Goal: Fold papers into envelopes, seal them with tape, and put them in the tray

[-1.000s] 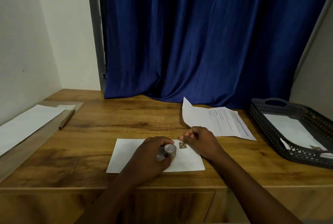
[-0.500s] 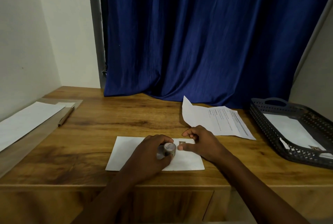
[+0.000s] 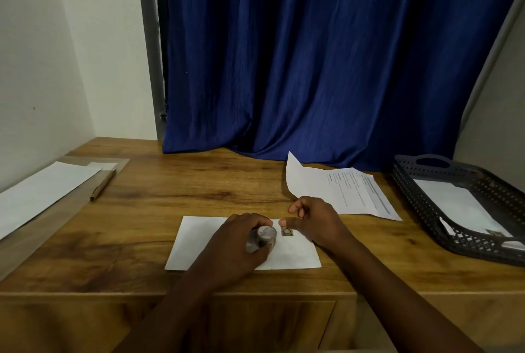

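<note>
A white envelope [image 3: 295,256] lies flat near the desk's front edge. On it sits a small patterned piece of tape [image 3: 286,231]. My left hand [image 3: 235,247] grips a roll of tape [image 3: 263,236] just left of that piece. My right hand [image 3: 314,223] rests on the envelope's right part, its thumb tip touching the envelope just above the tape piece, the other fingers curled. A dark perforated tray [image 3: 420,196] at the right holds a white envelope [image 3: 454,207].
A printed sheet [image 3: 349,190] with a raised corner lies behind my right hand. At the left a pencil [image 3: 102,185] lies beside long white paper [image 3: 42,193]. A blue curtain [image 3: 326,54] hangs behind the wooden desk [image 3: 199,182].
My right hand slid a little right and its thumb stretched out toward the tape piece. The left hand with the roll stayed in place.
</note>
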Action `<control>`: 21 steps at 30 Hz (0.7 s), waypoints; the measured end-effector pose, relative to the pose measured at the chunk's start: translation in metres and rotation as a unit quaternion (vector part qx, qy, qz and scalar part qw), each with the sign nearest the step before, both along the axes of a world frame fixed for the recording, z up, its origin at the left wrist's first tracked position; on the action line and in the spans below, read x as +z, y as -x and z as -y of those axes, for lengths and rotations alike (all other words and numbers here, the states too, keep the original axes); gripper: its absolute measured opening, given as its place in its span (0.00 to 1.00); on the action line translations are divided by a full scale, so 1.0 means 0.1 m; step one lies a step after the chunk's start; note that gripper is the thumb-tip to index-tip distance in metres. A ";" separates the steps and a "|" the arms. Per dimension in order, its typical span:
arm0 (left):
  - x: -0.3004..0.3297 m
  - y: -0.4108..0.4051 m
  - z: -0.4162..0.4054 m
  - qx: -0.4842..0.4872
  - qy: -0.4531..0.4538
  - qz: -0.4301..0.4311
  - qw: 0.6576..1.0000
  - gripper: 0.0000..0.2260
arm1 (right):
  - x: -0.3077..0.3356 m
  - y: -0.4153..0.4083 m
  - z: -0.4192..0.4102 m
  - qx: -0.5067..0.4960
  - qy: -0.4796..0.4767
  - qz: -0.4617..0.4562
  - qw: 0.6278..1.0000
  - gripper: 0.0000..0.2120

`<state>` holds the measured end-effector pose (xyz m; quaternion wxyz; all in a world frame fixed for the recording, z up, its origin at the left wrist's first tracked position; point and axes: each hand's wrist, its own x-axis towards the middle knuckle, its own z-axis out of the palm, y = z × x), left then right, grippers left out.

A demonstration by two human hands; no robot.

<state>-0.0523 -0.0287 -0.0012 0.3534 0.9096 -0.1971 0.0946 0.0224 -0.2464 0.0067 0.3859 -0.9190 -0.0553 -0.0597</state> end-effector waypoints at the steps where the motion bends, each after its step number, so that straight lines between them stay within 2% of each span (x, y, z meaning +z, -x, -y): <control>1: 0.00 0.00 0.00 -0.001 0.001 0.000 1.000 0.18 | 0.00 -0.01 0.01 0.002 -0.005 -0.002 1.000 0.18; 4: 0.00 0.00 -0.01 0.000 0.002 -0.002 1.000 0.18 | -0.01 -0.02 0.02 -0.004 -0.025 0.003 1.000 0.19; 10: -0.02 -0.01 -0.02 -0.002 0.002 0.006 1.000 0.16 | -0.03 -0.02 -0.04 -0.024 0.011 0.021 0.999 0.20; 21: -0.02 -0.01 0.00 0.001 -0.004 0.009 1.000 0.17 | -0.04 -0.01 -0.02 -0.026 -0.015 0.024 0.999 0.17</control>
